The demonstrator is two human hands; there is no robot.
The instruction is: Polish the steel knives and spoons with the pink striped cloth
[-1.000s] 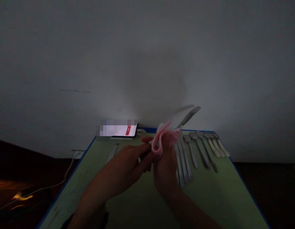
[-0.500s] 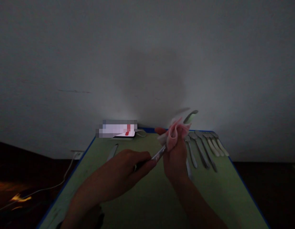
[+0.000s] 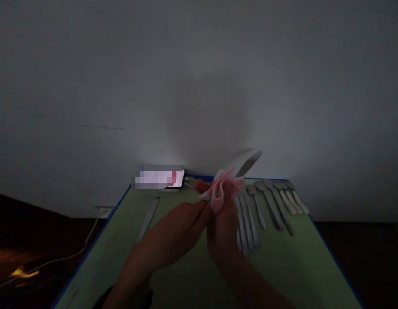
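Observation:
A table knife (image 3: 249, 164) is held above the table, its blade pointing up and to the right toward the wall. My right hand (image 3: 223, 236) is closed around a bunched pink and white cloth (image 3: 219, 191), which wraps the knife's middle. My left hand (image 3: 182, 227) is closed at the handle end, its fingertips against the cloth. The handle is hidden by the fingers. Another knife (image 3: 149, 219) lies on the table to the left, partly behind my left forearm. Several knife handles (image 3: 248, 227) show just right of my right hand.
Spoons (image 3: 257, 206) and white-handled forks (image 3: 290, 197) lie in a row at the right of the green, blue-edged table (image 3: 186, 283). A lit phone (image 3: 177, 178) leans near the wall (image 3: 199, 86) at the back left. A white cable (image 3: 86, 244) runs down on the left.
Both hands have moved slightly left with the knife and cloth. My left hand has come up against the cloth, covering the handle seen before. The blade has turned, and more knife handles show.

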